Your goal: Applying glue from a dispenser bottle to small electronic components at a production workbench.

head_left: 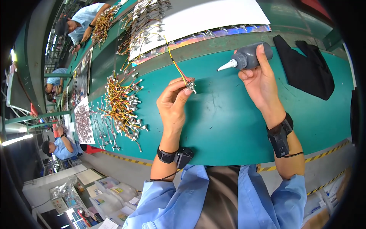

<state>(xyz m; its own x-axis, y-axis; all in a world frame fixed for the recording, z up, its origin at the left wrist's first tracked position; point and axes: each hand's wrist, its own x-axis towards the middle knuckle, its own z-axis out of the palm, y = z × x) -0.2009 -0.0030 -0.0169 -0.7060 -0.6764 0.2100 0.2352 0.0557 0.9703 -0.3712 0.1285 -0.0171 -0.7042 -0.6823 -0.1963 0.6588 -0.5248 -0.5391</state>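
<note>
Light-blue shirt fabric (pixel 164 206), open over a dark brown top (pixel 219 194), fills the lower middle of the view, its sleeves ending near the elbows. Beyond it spreads a smooth green tabletop (pixel 225 129). At the far side lies a long white sheet (pixel 219 15), with small metal parts lined up along its shiny, rainbow-tinted near edge. To the right, a piece of black cloth (pixel 307 70) lies flat; to the left sits a loose pile of small silvery parts with tangled yellow, red and dark wires (pixel 122 107).

Both wrists carry black straps with boxy devices. The right hand (pixel 260 86) is wrapped around a dark grey, rounded plastic bottle (pixel 252 55), tipped sideways so that its white cone-shaped nozzle (pixel 228 65) points left and slightly down. The left hand (pixel 173 103) pinches a small silvery metal component (pixel 191 85) between thumb and fingers, above the tabletop between pile and bottle. Thin red, yellow and black wires (pixel 176 65) rise from it toward the white sheet. The nozzle's dark tip stands apart from the component; whether a drop hangs there is too small to tell.
</note>
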